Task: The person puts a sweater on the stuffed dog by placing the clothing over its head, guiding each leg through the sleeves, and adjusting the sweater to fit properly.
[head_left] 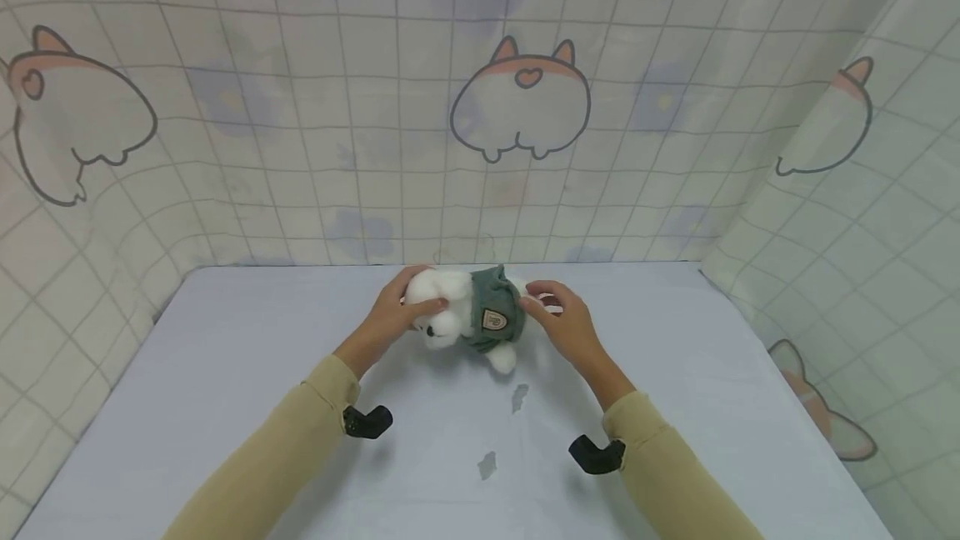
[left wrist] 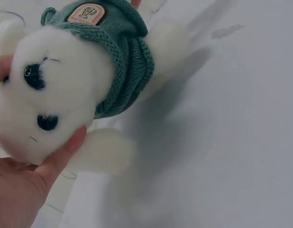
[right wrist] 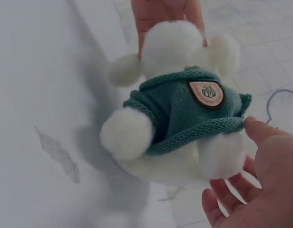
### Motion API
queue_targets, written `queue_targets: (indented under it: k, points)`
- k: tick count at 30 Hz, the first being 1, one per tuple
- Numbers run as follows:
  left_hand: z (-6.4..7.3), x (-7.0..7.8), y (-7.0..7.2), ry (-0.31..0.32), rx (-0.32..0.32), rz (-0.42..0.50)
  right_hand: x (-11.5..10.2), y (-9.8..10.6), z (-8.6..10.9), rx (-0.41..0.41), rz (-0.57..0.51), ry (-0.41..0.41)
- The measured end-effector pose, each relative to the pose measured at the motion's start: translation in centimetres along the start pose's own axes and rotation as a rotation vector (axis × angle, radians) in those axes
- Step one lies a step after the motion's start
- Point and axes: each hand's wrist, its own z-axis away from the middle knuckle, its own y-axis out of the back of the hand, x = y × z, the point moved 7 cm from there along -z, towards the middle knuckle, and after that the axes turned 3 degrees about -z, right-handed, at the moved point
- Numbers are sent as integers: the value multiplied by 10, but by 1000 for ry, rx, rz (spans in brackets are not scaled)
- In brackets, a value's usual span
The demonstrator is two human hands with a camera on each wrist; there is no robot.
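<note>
A white plush toy (head_left: 442,332) in a green knit sweater (head_left: 487,298) lies tipped sideways over the white table. Its sweater carries a pale badge (right wrist: 207,94); dark eyes show on the face in the left wrist view. My left hand (head_left: 390,311) grips the toy's head, thumb across the near side, other fingers largely hidden behind it. At the opposite end is my right hand (head_left: 566,319), loosely spread beside one leg (right wrist: 222,156). In the right wrist view its thumb (right wrist: 260,129) touches the sweater's hem, while relaxed fingers lie under the leg.
Behind the white table (head_left: 247,373) hangs a grid-patterned curtain (head_left: 360,107) with cartoon corgi prints, which also runs along both sides. Two small grey patches (head_left: 487,465) mark the tabletop in front of the toy. Black wrist-worn devices (head_left: 367,422) sit at both sleeve cuffs.
</note>
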Motion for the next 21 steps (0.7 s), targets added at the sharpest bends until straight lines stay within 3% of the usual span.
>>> queue_targets:
  k: [5, 10, 21]
  points:
    - [3, 0, -8, -3, 9, 111, 17, 4, 5, 22, -8, -143]
    - [5, -4, -16, 1, -20, 145, 31, -2, 10, -74, -125, -253]
    - [10, -23, -14, 53, -99, -14, 31, -11, 12, -113, -131, -225]
